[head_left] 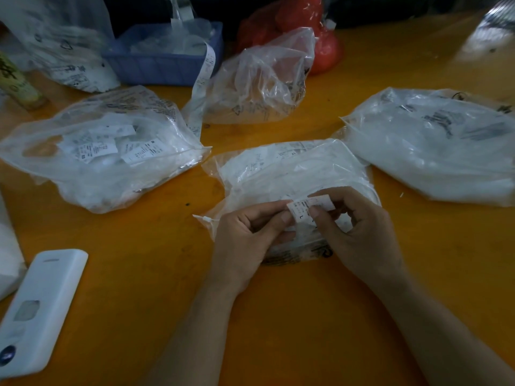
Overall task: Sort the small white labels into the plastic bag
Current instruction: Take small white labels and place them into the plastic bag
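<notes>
Both forearms reach in to the middle plastic bag (292, 174), full of white labels. Over its near edge, the left hand (248, 238) and right hand (359, 232) pinch one small white label (303, 208) between fingertips, thumbs curled.

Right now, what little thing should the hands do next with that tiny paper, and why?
Probably drop the small white label into one of the clear plastic bags, most likely the bag right under it. The left hand and the right hand both pinch the label just above that bag, and the bag on the left already holds similar labels.
</notes>
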